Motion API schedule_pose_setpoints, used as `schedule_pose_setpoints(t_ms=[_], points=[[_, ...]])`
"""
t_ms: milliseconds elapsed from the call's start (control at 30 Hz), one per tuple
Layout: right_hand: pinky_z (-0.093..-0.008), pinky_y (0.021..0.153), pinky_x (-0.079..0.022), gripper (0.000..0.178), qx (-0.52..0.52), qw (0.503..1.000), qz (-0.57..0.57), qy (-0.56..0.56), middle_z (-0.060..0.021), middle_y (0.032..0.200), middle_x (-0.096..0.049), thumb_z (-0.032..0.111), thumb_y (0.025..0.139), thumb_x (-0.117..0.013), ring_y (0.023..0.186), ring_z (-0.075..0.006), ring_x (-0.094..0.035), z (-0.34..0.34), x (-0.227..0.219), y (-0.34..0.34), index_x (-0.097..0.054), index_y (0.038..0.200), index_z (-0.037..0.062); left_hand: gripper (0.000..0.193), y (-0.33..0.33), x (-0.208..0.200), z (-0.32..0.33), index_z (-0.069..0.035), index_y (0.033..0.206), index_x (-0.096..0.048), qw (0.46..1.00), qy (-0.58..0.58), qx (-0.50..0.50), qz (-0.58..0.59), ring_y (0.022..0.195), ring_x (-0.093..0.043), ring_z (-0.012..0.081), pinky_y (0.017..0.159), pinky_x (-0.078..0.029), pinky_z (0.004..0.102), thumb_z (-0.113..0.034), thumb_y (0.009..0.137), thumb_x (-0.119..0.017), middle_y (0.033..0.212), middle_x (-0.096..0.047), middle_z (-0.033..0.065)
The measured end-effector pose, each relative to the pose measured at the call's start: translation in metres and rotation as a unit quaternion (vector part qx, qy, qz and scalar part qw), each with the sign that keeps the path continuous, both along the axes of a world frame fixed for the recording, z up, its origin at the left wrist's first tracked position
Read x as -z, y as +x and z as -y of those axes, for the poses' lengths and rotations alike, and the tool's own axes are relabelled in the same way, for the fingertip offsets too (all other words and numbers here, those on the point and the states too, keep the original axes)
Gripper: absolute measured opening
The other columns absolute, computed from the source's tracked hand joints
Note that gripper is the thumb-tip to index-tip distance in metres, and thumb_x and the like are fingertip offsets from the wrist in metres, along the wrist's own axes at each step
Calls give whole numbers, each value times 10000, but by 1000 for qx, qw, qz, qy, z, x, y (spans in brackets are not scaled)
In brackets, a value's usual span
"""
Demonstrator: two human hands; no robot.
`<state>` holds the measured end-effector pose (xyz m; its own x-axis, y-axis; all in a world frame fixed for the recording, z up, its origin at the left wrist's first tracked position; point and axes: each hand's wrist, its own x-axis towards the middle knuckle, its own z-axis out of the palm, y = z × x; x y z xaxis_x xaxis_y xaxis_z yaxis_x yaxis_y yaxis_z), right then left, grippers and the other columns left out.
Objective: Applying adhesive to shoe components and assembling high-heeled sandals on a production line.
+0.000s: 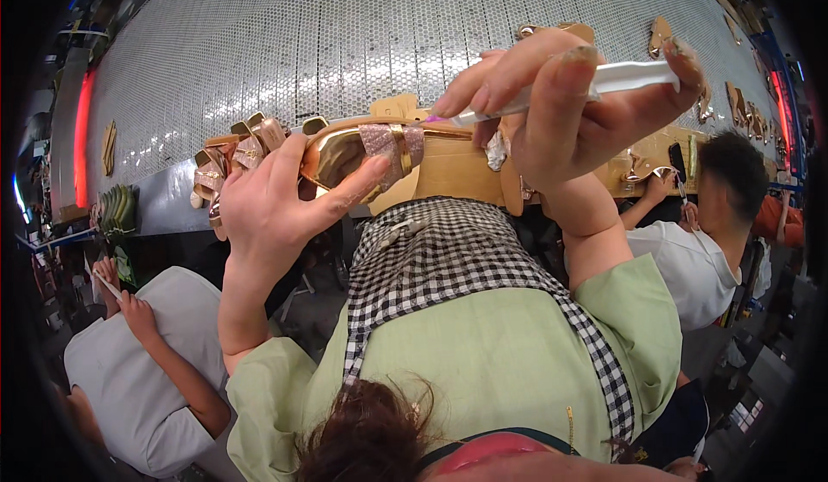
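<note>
My left hand (267, 202) grips a shiny rose-gold sandal (341, 159) by its side, the thumb lying over its glittery pink strap (395, 147). In my right hand (573, 124) is a white syringe (634, 77) with a pink tip. The thumb presses at the plunger's end, while the fingers wrap round the barrel. The pink tip is close to the sandal's far edge beside the strap; whether it touches cannot be made out.
Several rose-gold sandals (250, 147) are bunched left of my left hand. Brown cardboard (461, 176) and crumpled white tissue (497, 150) lie before me. Beyond runs a metal-mesh conveyor (371, 34) with scattered shoe parts. Co-workers sit at right (681, 266) and left (147, 370).
</note>
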<state>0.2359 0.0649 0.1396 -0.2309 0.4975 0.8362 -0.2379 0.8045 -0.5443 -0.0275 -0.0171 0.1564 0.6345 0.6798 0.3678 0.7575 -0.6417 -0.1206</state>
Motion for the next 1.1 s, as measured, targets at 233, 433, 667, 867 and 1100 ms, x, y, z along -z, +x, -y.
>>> schedule_pose_setpoints(t_ms=[233, 433, 667, 867, 1100], points=[[-265, 400, -563, 475, 12, 999, 4, -33, -173, 809, -651, 262, 1090, -292, 587, -264, -712, 3, 9, -2, 21, 1419, 402, 565, 1, 5, 3, -409, 1214, -696, 1000, -1, -7, -11, 771, -680, 168, 566, -494, 268, -148, 717, -764, 1081, -673, 83], [-278, 418, -573, 538, 16, 999, 22, -18, -160, 762, -640, 239, 1090, -312, 569, -256, -700, 3, 11, -3, 54, 1435, 429, 579, 2, 10, 3, -441, 1221, -685, 1000, 6, -18, -24, 779, -682, 163, 579, -496, 272, -161, 722, -769, 1089, -683, 77], [-360, 493, -597, 298, -12, 999, -30, -15, -126, 665, -609, 234, 1084, -352, 487, -224, -638, 6, 21, -10, -176, 1310, 319, 581, 0, 21, 5, -443, 1221, -685, 999, 3, -26, -34, 783, -681, 159, 582, -496, 265, -164, 716, -752, 1108, -681, 79], [-419, 626, -580, 364, 88, 988, 103, -67, -38, 625, -589, 383, 1091, -293, 516, -238, -659, 20, 18, 3, -532, 951, 146, 574, -2, 29, 8, -430, 1224, -689, 1000, -9, -16, -13, 789, -686, 169, 596, -512, 274, -166, 717, -742, 1128, -681, 98], [-377, 786, -548, 516, 137, 979, 79, -127, 9, 584, -569, 438, 1082, -239, 589, -236, -702, 34, 24, 8, -536, 783, 140, 558, -1, 30, 12, -421, 1211, -700, 999, -16, -24, -13, 816, -700, 180, 605, -517, 275, -169, 714, -744, 1135, -683, 104]])
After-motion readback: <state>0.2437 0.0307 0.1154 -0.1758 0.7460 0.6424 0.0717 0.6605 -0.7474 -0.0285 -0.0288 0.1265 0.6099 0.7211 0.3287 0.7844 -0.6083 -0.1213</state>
